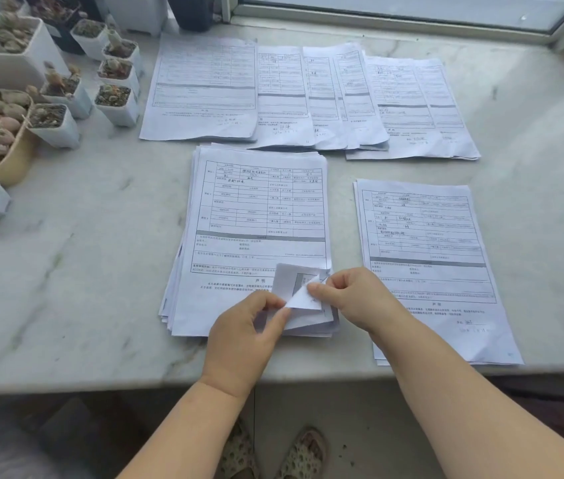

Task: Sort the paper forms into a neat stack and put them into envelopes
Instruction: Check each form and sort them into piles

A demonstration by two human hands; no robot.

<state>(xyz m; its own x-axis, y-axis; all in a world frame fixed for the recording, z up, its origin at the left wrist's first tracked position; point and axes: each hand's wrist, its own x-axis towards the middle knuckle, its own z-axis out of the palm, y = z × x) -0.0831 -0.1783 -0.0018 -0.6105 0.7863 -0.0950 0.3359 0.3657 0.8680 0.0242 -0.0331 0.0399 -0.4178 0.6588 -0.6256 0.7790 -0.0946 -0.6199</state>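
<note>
1. The centre stack (256,219) of forms lies on the tabletop (83,271) straight ahead of the person, long axis running away from them.
2. Its near right corner (303,295) is curled up, directly between both hands.
3. The left hand (249,326) fingers pinch the lower folded sheets; the right hand (353,292) fingers pinch the raised tip.
4. Both hands are equally near; the corner likely needs flattening toward the person.

Both bare forearms reaching forward, converging. Left hand (249,326) knuckles up, thumb and forefinger pinched together. Right hand (353,292) just right of it, slightly farther, fingers curled, fingertips pinching likewise.
</note>
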